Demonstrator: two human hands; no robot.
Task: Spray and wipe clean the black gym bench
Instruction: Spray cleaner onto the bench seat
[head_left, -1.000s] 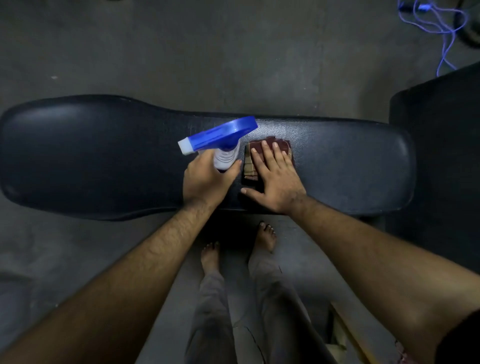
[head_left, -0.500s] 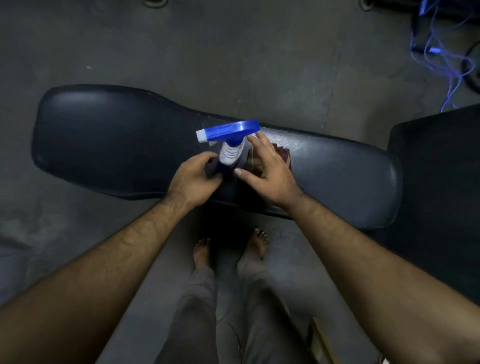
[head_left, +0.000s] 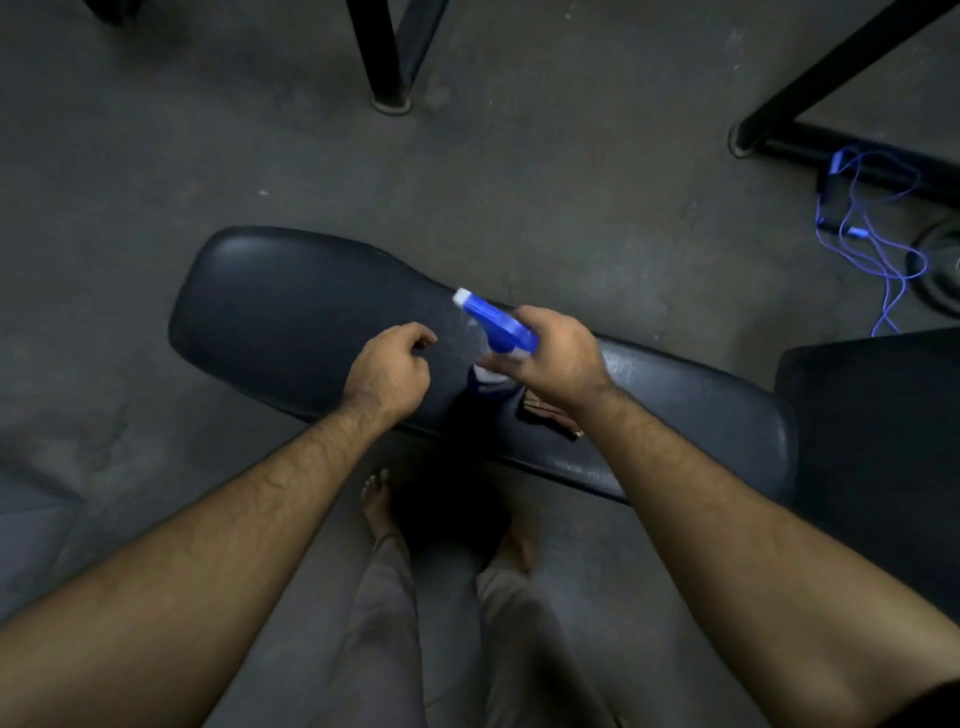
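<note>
Dim grey concrete floor (head_left: 519, 171), blue cable (head_left: 883, 249)

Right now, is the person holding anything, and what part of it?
The right hand grips the spray bottle round its neck, just below the blue head. The left hand holds nothing; its fingers curl loosely above the bench.
</note>
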